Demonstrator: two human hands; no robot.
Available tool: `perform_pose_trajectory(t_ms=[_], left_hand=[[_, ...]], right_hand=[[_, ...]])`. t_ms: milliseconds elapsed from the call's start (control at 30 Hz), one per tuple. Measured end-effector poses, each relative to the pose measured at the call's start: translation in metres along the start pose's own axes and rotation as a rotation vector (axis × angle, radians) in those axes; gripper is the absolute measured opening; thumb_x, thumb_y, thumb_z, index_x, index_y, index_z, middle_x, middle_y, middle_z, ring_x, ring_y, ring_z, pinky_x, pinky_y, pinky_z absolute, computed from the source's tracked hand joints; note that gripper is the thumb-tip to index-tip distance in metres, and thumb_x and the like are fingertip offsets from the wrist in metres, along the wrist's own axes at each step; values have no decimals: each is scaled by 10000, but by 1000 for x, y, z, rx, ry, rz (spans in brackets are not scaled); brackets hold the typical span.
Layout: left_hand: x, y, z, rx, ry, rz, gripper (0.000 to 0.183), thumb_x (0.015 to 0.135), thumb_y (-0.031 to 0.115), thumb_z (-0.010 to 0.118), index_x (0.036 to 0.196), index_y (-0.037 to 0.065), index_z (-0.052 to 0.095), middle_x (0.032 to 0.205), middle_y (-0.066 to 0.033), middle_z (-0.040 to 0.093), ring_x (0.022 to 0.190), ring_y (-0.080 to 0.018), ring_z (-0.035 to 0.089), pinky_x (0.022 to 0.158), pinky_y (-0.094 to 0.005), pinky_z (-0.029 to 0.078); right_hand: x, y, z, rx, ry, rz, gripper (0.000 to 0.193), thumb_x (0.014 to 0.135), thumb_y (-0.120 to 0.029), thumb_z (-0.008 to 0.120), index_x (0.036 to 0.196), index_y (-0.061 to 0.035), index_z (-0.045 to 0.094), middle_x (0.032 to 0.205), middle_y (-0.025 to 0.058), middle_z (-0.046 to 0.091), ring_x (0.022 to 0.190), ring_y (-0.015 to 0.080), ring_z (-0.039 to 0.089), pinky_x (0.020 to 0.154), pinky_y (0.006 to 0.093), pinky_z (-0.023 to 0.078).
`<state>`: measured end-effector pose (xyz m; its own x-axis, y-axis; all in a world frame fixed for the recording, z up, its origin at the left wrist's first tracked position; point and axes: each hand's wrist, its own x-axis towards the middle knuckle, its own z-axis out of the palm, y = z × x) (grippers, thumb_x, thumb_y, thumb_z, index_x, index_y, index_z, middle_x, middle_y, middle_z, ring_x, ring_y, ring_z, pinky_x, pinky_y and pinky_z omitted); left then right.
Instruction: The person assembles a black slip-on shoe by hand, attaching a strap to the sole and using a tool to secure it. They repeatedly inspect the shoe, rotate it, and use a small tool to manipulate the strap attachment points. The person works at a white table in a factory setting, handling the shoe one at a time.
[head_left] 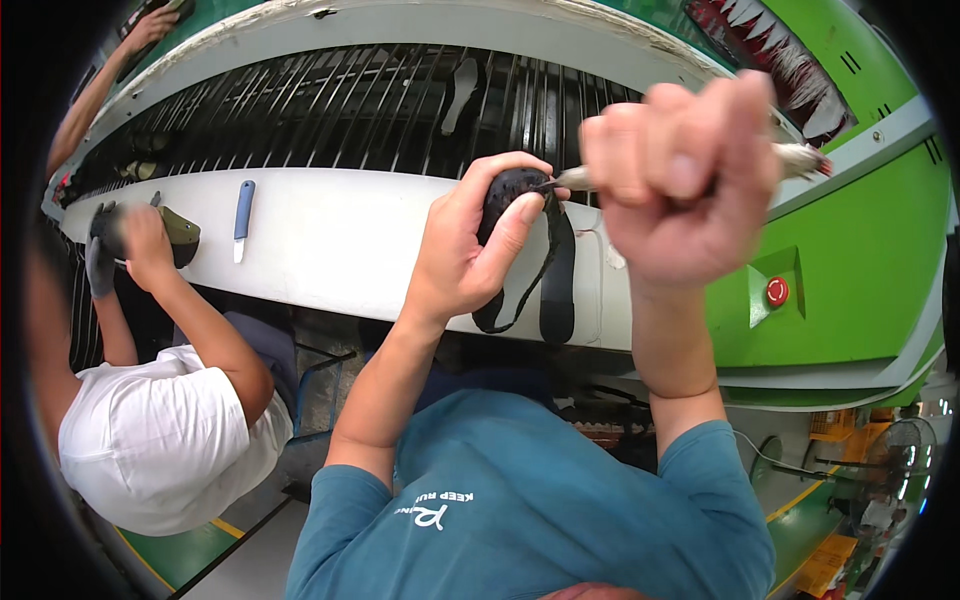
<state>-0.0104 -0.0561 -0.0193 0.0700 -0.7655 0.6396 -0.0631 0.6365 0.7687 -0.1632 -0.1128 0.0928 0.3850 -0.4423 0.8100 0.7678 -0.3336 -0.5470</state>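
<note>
My left hand (468, 240) is closed around the rounded end of a black shoe (512, 192), holding it above the white worktop (340, 250). A thin dark strip (530, 295) of it hangs down in a loop, and a long black strap-like or sole-like piece (558, 285) shows beside it. My right hand (690, 180), smeared by motion, is a raised fist around a pale tapered tool (800, 160) that shows on both sides of it. The tool's thin dark tip reaches the shoe near my left thumb. Its far end is reddish; the exact kind is unclear.
A blue-handled knife (244, 218) lies on the worktop. Behind runs a roller conveyor (330, 110) with a sole-shaped piece (461, 95). At left, a co-worker (175, 430) handles an olive shoe (180, 235). A green machine (850, 270) with a red button (777, 291) stands right.
</note>
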Motion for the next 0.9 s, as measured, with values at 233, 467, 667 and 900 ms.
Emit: perform_pose_trajectory(t_ms=[233, 467, 667, 900], left_hand=[[-5, 4, 7, -51, -8, -25, 279, 1110, 98, 656, 1366, -9, 636, 1102, -111, 816, 902, -151, 740, 829, -298, 589], [-2, 14, 7, 73, -35, -32, 297, 1086, 71, 672, 1370, -9, 639, 1068, -120, 821, 876, -150, 743, 813, -298, 591], [0, 12, 7, 116, -21, -40, 306, 1064, 41, 674, 1365, -2, 644, 982, -98, 793, 778, -131, 693, 728, -282, 559], [3, 0, 11, 85, 50, 16, 297, 1075, 64, 687, 1361, -2, 644, 844, -32, 686, 691, -100, 584, 636, -271, 469]], right_hand=[[4, -20, -24, -36, -136, 73, 521, 1249, -355, 266, 867, -101, 514, 657, -21, 395, 500, 110, 297, 524, 303, 314], [-3, -3, -15, 52, 34, 93, 488, 1234, -316, 325, 844, -90, 514, 638, -16, 401, 475, 111, 292, 487, 311, 289], [-1, 2, -9, 58, 119, 191, 457, 1211, -281, 393, 814, -92, 514, 615, -17, 406, 464, 112, 308, 482, 311, 288], [4, 3, 4, 41, 233, 292, 434, 1185, -240, 473, 778, -94, 515, 590, -19, 411, 452, 113, 327, 477, 311, 287]])
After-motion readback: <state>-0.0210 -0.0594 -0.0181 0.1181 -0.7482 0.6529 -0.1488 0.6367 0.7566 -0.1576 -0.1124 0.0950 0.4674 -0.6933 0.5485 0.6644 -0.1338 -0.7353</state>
